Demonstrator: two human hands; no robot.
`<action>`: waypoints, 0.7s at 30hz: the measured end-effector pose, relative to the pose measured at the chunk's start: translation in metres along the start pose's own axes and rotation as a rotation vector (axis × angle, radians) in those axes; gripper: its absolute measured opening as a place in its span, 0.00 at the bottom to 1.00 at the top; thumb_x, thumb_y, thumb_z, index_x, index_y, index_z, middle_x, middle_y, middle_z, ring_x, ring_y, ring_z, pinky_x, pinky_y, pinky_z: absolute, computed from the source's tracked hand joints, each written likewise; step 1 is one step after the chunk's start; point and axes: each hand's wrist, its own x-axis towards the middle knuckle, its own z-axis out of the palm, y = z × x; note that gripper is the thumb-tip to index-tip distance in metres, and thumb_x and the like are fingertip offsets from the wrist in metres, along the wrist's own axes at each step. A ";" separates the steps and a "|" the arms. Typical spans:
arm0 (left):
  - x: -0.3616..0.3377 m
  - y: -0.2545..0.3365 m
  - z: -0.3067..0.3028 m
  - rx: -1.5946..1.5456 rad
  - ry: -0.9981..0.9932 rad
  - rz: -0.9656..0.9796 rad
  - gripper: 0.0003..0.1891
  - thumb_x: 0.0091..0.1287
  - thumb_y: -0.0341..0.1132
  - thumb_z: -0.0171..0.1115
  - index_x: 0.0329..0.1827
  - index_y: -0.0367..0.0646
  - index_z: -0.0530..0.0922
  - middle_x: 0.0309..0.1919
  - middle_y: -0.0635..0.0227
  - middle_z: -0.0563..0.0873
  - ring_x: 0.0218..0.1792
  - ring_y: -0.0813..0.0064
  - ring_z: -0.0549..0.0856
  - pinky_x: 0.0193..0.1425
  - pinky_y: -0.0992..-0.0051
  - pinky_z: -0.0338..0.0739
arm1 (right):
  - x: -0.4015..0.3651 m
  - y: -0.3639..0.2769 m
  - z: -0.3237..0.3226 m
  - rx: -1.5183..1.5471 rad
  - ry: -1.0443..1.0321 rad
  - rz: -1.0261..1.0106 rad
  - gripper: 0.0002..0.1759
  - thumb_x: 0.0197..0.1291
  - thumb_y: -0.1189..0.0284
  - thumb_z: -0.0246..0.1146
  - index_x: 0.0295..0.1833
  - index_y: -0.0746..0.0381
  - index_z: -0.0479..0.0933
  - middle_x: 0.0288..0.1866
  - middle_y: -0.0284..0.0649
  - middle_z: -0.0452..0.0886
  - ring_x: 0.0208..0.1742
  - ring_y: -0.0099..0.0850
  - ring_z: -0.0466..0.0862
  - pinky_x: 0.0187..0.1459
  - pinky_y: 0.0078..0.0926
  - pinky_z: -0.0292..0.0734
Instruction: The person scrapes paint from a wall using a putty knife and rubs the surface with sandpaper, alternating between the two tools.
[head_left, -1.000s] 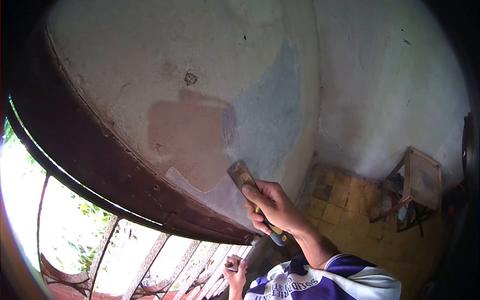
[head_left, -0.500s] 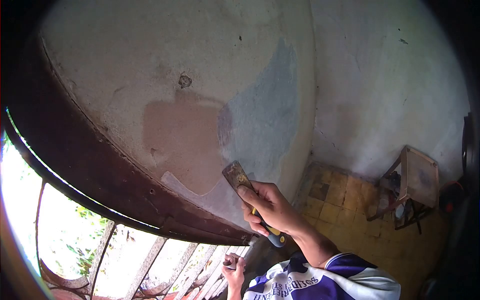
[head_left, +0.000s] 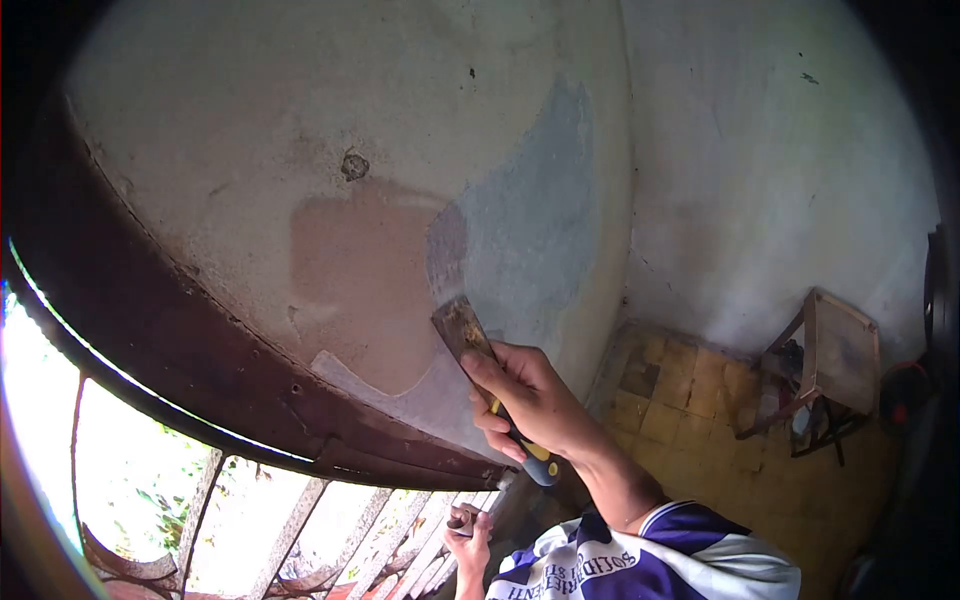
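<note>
My right hand (head_left: 525, 395) is wrapped round a scraper (head_left: 462, 328) with a yellow and dark handle, its thumb along the worn metal blade. The blade's tip is at the wall, at the lower edge between a reddish-brown patch (head_left: 365, 290) and a grey-blue patch (head_left: 530, 220). Lower down, my left hand (head_left: 468, 535) has its fingers closed round a small greyish object (head_left: 462, 519), too small to name, near the window bars.
A dark curved window frame (head_left: 200, 340) and metal bars (head_left: 290, 530) run along the lower left. At the right, a small wooden table (head_left: 845, 345) stands on yellow floor tiles (head_left: 665, 400) by the far wall.
My right hand has moved the scraper slightly up and to the left along the wall. My left hand has barely moved.
</note>
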 end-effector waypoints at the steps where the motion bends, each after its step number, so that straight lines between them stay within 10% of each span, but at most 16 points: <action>1: 0.000 0.003 0.001 0.000 -0.016 0.039 0.17 0.68 0.26 0.64 0.31 0.47 0.62 0.27 0.68 0.79 0.23 0.85 0.77 0.23 0.83 0.71 | -0.005 0.004 -0.002 -0.006 -0.004 0.016 0.19 0.80 0.58 0.50 0.37 0.60 0.66 0.16 0.30 0.67 0.10 0.20 0.69 0.10 0.20 0.60; 21: -0.006 0.003 0.012 0.023 0.001 0.044 0.15 0.68 0.27 0.66 0.31 0.47 0.64 0.27 0.70 0.80 0.23 0.86 0.78 0.23 0.83 0.70 | -0.003 0.002 -0.008 -0.048 -0.042 -0.014 0.19 0.80 0.58 0.50 0.38 0.60 0.66 0.16 0.29 0.67 0.10 0.19 0.70 0.10 0.20 0.61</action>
